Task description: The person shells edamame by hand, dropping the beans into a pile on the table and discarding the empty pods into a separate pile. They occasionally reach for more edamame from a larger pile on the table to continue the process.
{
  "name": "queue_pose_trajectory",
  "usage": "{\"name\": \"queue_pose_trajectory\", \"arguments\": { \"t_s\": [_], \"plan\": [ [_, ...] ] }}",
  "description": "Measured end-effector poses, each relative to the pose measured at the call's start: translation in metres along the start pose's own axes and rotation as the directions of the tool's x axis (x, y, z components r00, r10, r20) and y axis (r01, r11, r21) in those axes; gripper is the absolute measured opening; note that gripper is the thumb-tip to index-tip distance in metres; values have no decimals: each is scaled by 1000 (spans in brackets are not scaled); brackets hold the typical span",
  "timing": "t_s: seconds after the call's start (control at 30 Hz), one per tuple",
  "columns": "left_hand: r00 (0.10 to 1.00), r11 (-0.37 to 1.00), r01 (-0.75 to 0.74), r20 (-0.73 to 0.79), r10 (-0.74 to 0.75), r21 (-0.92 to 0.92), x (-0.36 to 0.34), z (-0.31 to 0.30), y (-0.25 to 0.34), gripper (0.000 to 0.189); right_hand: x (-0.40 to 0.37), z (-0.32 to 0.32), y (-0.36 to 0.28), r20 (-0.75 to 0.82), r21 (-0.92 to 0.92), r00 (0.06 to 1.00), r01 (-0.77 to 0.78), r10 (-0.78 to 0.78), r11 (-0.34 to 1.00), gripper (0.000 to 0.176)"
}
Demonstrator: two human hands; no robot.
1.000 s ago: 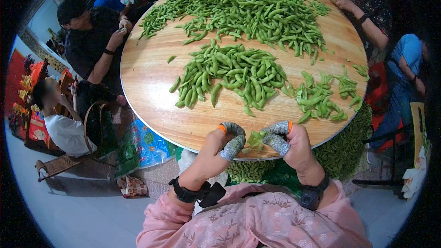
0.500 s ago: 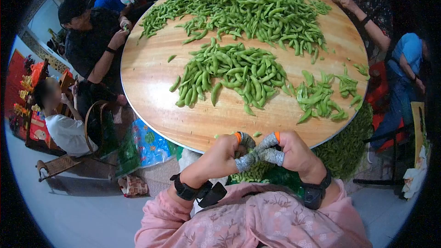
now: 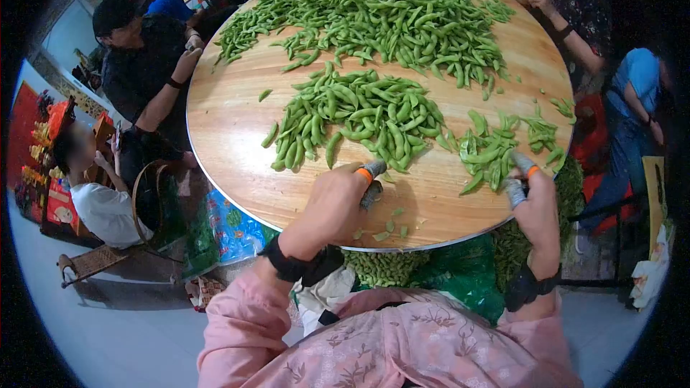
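Observation:
My left hand (image 3: 338,201) hovers over the near part of the table, its finger and thumb in grey finger sleeves with an orange band. These tips are apart, beside the lower edge of the middle heap of green edamame pods (image 3: 359,111). At the right, my right hand (image 3: 535,201) has its sleeved finger and thumb spread at the edge of a smaller pile of pale, flattened pods (image 3: 489,154). I see nothing held in either hand. Small green scraps (image 3: 390,226) lie on the wood between the hands.
A large heap of pods (image 3: 388,14) covers the far part of the round wooden table (image 3: 237,136). Below its near edge are shelled beans (image 3: 384,267) and green plastic (image 3: 467,269). Several people sit around, one in a black cap (image 3: 136,57) at the left.
My hands were together at the table's near edge. They have separated: the left moved forward toward the middle heap, the right forward and right to the smaller pile.

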State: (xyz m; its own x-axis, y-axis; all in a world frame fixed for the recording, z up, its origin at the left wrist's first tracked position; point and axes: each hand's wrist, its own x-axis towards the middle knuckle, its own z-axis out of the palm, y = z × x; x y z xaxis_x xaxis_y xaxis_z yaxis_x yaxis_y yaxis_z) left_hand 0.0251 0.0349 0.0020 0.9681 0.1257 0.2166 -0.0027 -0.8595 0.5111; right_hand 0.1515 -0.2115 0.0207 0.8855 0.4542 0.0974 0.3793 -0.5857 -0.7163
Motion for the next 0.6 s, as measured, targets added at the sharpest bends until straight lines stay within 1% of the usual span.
{"name": "queue_pose_trajectory", "arguments": {
  "t_s": [0.07, 0.1, 0.13, 0.2, 0.23, 0.27, 0.3, 0.33, 0.37, 0.4, 0.43, 0.47, 0.5, 0.53, 0.57, 0.6],
  "plan": [
    [988, 958, -106, 141, 70, 268, 10, 5, -7, 17, -4, -4, 1, -241, -61, 964, 102, -114, 993, 25],
    [978, 948, -98, 208, 34, 304, 14, 6, -6, 14, -7, -2, 3, -225, 0, 969, 101, -99, 995, 25],
    [977, 946, -101, 209, 37, 307, 16, 9, -9, 14, -10, 5, 5, -229, 3, 969, 100, -97, 995, 25],
    [982, 947, -147, 159, 104, 285, 18, 15, -16, 11, -14, 24, 8, -18, 305, 989, 148, -149, 941, 25],
    [981, 946, -150, 163, 106, 287, 17, 14, -14, 11, -17, 35, 1, 54, 444, 992, 80, -116, 892, 24],
    [983, 964, -117, 167, 78, 240, 13, 12, -10, 12, -19, 46, -7, 129, 568, 987, 4, -93, 823, 22],
    [984, 978, -83, 172, 50, 192, 10, 10, -4, 13, -19, 58, -12, 126, 571, 988, 4, -93, 821, 22],
    [983, 977, -87, 175, 52, 195, 5, 9, 2, 13, -19, 69, -16, 195, 678, 976, -60, -100, 733, 22],
    [989, 997, 10, 149, -22, 79, 0, 8, 9, 13, -19, 76, -20, 263, 765, 958, -132, -118, 631, 21],
    [986, 993, 107, 133, -101, -40, -6, 7, 18, 13, -19, 79, -27, 264, 765, 958, -134, -116, 630, 21],
    [981, 986, 141, 145, -128, -84, -9, 7, 27, 17, -17, 80, -34, 330, 779, 938, -206, -108, 592, 20],
    [980, 986, 146, 145, -132, -84, -14, 9, 30, 17, -16, 81, -37, 396, 786, 912, -277, -105, 553, 20],
    [987, 978, 138, 102, -123, -155, -18, 11, 32, 17, -14, 85, -33, 396, 790, 903, -243, -167, 563, 17],
    [992, 966, 126, 58, -116, -226, -22, 13, 33, 17, -14, 85, -33, 398, 789, 902, -244, -167, 564, 17],
    [985, 932, 169, 93, -147, -320, -23, 13, 34, 17, -15, 83, -33, 400, 782, 899, -233, -180, 578, 15],
    [985, 931, 169, 92, -147, -324, -24, 13, 34, 17, -15, 82, -33, 403, 774, 895, -221, -191, 593, 14]
  ]
}}
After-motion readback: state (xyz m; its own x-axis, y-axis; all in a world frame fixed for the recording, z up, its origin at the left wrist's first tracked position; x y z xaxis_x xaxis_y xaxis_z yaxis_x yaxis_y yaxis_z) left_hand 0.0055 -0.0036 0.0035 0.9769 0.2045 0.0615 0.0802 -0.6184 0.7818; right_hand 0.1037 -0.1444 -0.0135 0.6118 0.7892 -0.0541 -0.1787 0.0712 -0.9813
